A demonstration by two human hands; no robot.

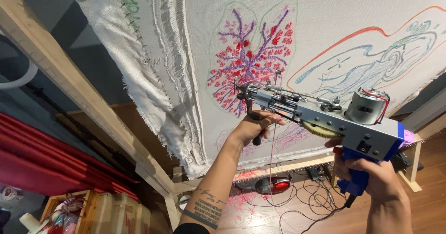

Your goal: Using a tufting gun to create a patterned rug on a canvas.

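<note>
The tufting gun (320,115) sits at three o'clock, its tip against the stretched cloth (325,25). The left hand (254,126) wraps the front handle; the right hand (371,173) clamps the blue grip. It looks heavy, rigid, best held two-handed.

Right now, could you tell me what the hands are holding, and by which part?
Both hold the grey metal tufting gun: left hand on its black front handle, right hand on its blue rear grip.
</note>
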